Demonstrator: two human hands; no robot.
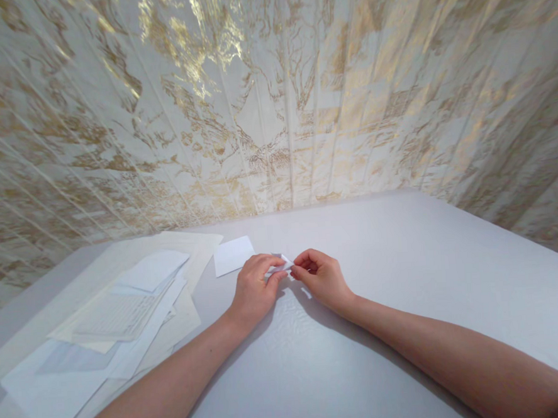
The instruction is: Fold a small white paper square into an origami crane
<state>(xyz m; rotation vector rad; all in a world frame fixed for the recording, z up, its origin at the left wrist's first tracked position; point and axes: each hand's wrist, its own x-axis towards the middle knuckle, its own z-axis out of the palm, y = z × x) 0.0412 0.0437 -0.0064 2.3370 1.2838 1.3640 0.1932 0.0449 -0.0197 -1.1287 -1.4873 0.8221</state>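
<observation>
Between my two hands, a small folded piece of white paper is held just above the table, in the middle of the head view. My left hand pinches its left side between thumb and fingers. At its right end, my right hand grips a tip with thumb and forefinger. Fingers cover part of the paper, so its full shape is hidden. Just behind my left hand lies a flat white sheet, apart from the held piece.
A spread pile of loose papers, some with handwriting, covers the left side of the white table. A wall with gold-patterned covering rises along the table's back edge and turns a corner at the right.
</observation>
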